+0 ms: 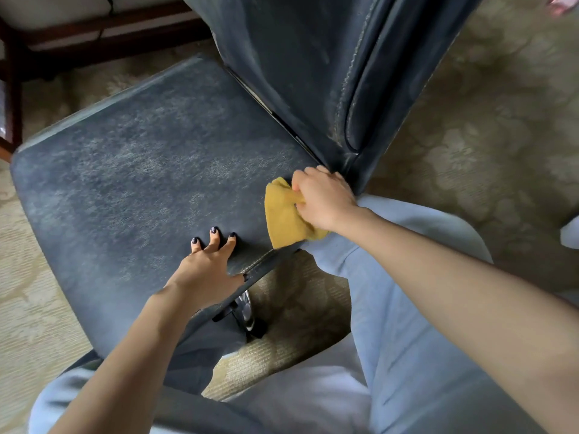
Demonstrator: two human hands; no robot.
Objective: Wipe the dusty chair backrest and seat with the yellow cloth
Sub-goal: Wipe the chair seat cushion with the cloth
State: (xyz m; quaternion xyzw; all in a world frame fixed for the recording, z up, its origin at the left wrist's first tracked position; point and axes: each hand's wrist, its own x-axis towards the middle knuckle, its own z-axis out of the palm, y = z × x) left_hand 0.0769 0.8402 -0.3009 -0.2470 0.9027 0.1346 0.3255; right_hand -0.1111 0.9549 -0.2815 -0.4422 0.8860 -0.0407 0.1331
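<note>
Head view: looking down over both bare forearms at a dark blue chair.
Right hand [322, 198]: fingers curled round a bunched cloth, knuckles up. It sits at the seat's back corner, touching the foot of the backrest.
Cloth [285, 214]: yellow, held in the right hand and pressed on the seat. Its loose part spreads out to the left of that hand and below it, down to the seat's near edge.
Left hand [206, 267]: holds nothing. Its fingers are straight and spread, lying flat on the seat by the near edge, and the thumb lies along that edge. The nails are dark. It is near the cloth, to its left, but not touching it.
Seat [141, 158]: under both hands. Pale grey dust mottles the area beyond the left hand.
Backrest [297, 57]: rises just beyond the right hand, streaked with dust, with stitched seams.
Legs [407, 308]: in light blue trousers, below the right forearm, one knee against the seat edge.
Chair post [246, 308]: shiny metal, under the seat, just below the left wrist.
Carpet [470, 120]: beige and patterned, all round the chair.
Wooden frame [12, 89]: dark, well beyond the left hand.
</note>
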